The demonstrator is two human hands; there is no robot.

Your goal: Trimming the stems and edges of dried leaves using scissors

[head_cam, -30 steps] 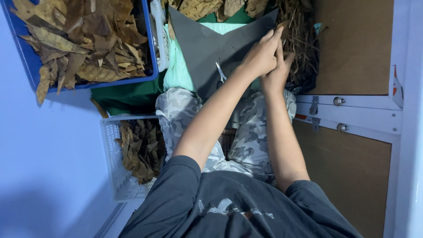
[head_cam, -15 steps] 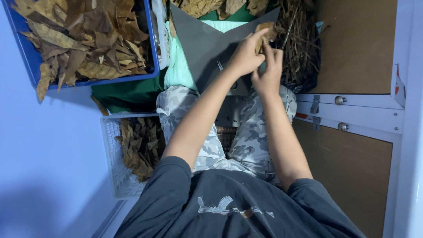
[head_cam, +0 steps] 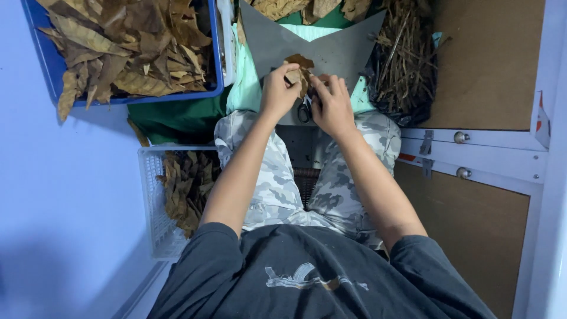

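Note:
My left hand (head_cam: 279,91) and my right hand (head_cam: 332,106) meet over a grey sheet (head_cam: 331,47) that lies across my lap. Both pinch the same dry brown leaf (head_cam: 300,66), which sticks up between the fingertips. A pair of scissors (head_cam: 304,111) lies on the sheet just under my hands, its loops between the two wrists. My knees in camouflage trousers (head_cam: 277,177) are below the sheet.
A blue crate (head_cam: 118,97) heaped with dry brown leaves stands at the upper left. A white mesh basket (head_cam: 150,201) with more leaves sits beside my left leg. A dark bag of stems and twigs (head_cam: 401,65) is at the right, next to brown panels.
Both hands have drawn back from the far right corner of the grey sheet to its middle, and now hold a brown leaf between them.

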